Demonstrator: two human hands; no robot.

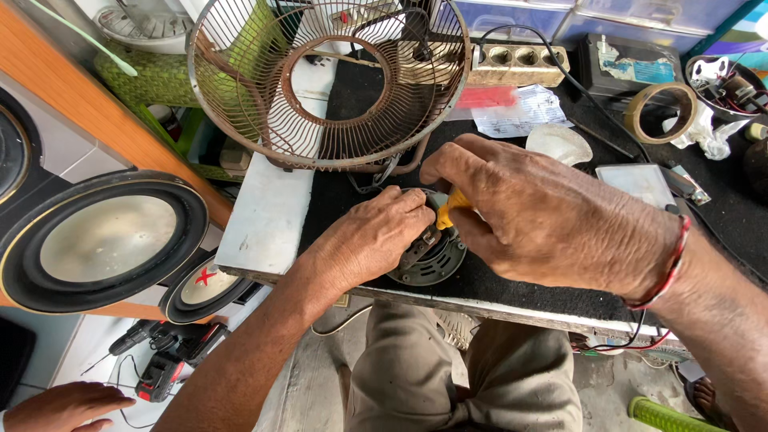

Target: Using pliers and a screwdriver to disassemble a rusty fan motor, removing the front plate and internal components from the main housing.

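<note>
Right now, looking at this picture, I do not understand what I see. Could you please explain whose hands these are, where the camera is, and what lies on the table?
The camera sits on a person's head and looks down, so both hands are that person's own. The left hand steadies a small round fan motor on the black mat. The right hand pinches a yellow-handled tool against it; its tip is hidden. Behind stands a rusty wire fan guard. To the right lie a tape roll and wires. On the left are speakers. Another person's hand shows at the bottom left.
</note>
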